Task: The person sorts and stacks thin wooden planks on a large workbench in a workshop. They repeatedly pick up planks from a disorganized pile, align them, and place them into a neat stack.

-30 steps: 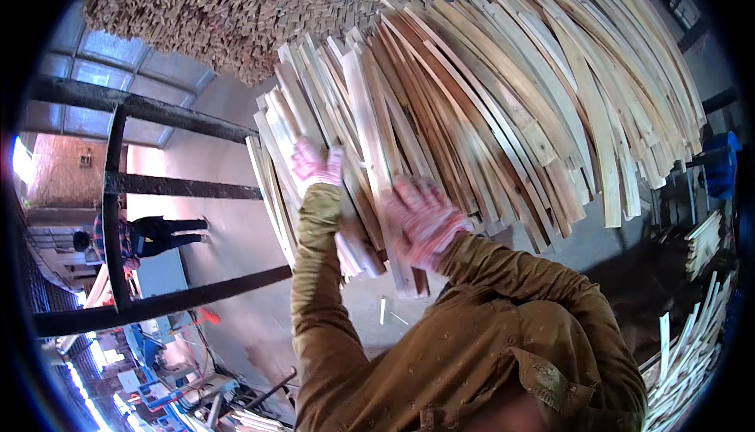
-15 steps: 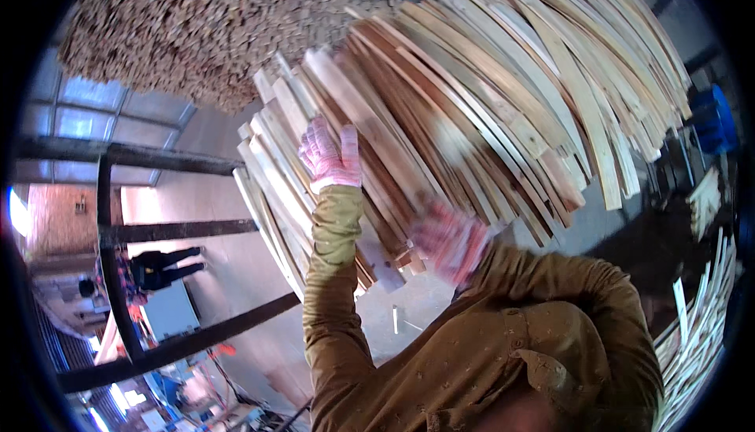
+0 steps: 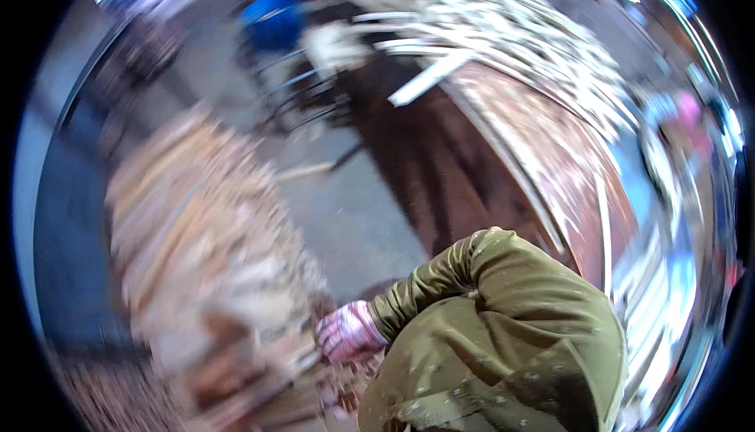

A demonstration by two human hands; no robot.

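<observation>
One gloved hand (image 3: 348, 331) in view, pressed low against blurred pile of wood strips (image 3: 212, 275) on floor, probably steadying it; grip closure indeterminate under motion blur; other hand unseen.

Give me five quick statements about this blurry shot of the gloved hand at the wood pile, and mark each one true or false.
1. The visible hand wears a pink patterned glove. True.
2. The sleeve is bright red. False: it is olive green.
3. The hand is at the edge of a pile of pale wooden strips on the picture's left. True, though blur hides whether it grips any.
4. Both hands are plainly in view. False: only one gloved hand shows, and which hand it is cannot be told.
5. A blue rounded container sits near the top of the picture. True; more pale strips lie to its right.
</observation>
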